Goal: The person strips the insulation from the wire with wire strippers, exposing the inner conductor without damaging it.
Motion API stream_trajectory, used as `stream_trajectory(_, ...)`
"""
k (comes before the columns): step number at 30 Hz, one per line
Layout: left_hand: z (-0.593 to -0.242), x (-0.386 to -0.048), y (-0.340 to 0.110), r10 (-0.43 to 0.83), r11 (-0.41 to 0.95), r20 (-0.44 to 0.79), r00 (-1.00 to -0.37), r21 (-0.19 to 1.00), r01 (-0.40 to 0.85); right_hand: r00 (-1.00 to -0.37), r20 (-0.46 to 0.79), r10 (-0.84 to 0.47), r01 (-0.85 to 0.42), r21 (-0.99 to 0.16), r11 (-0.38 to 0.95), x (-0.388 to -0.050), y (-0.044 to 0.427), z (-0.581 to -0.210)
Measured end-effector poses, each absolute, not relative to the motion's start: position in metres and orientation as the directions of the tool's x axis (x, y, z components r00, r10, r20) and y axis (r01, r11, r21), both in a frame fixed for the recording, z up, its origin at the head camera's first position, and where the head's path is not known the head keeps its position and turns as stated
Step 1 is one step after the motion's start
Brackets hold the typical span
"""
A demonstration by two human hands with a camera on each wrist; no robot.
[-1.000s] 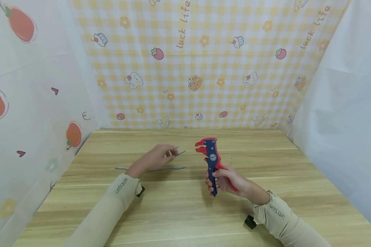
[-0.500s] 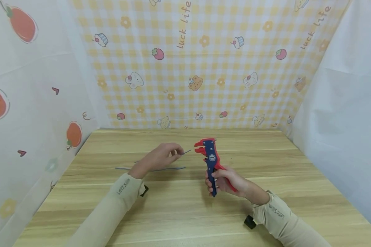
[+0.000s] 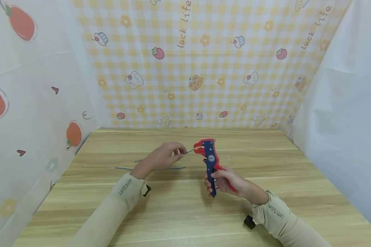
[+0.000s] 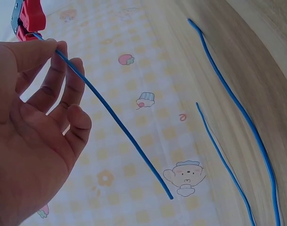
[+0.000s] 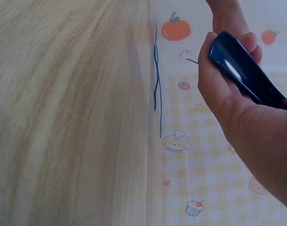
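My left hand (image 3: 162, 157) pinches a blue wire (image 4: 116, 120) between thumb and fingertips. From the pinch, one end trails away in the left wrist view; the other end (image 3: 190, 151) is at the mouth of a red and dark-blue wire stripper (image 3: 209, 151). Whether that end is inside the mouth or just at it, I cannot tell. My right hand (image 3: 227, 181) grips the stripper upright by its handles, fingers wrapped round them. In the right wrist view a dark handle (image 5: 242, 68) shows within the grip; the stripper's head is out of that view.
Two more blue wires lie on the wooden table (image 3: 179, 212): one (image 3: 176, 168) partly behind my left wrist, another (image 3: 138, 161) mostly hidden by the left hand. A yellow checked cloth (image 3: 185, 99) stands behind the table, with white cloth (image 3: 337, 113) at the right.
My left hand has moved right with the wire, bringing its end from short of the stripper up to the stripper's mouth. The right hand and stripper have shifted very slightly left.
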State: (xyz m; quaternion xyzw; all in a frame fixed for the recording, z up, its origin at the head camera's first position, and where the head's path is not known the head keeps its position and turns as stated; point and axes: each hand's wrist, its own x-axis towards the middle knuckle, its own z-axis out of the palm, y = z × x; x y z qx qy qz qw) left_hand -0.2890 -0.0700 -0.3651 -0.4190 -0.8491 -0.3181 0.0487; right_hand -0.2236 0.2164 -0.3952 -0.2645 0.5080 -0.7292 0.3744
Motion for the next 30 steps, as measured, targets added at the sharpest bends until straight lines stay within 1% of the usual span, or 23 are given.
stream_trajectory(8, -0.365, -0.2884, -0.0689, 0.686, 0.45, 0.34, -0.644, 0.497, 0.742, -0.569, 0.011, -0.822, 0.278, -0.939, -0.205, -0.2225, 0.216, -0.3953)
stream_trajectory(19, -0.3621, -0.2862, -0.0656, 0.681, 0.459, 0.333, -0.653, 0.5, 0.734, -0.577, -0.02, -0.816, 0.29, -0.939, -0.182, -0.2218, 0.2163, -0.3976)
stream_trajectory(24, -0.3614, -0.2855, -0.0651, 0.679, 0.471, 0.332, -0.655, 0.488, 0.735, -0.584, -0.001, -0.812, 0.273, -0.942, -0.195, -0.2212, 0.2164, -0.3969)
stream_trajectory(30, -0.3591, -0.2862, -0.0644, 0.679, 0.473, 0.329, -0.657, 0.488, 0.734, -0.611, -0.017, -0.792, 0.261, -0.948, -0.182, -0.2206, 0.2162, -0.397)
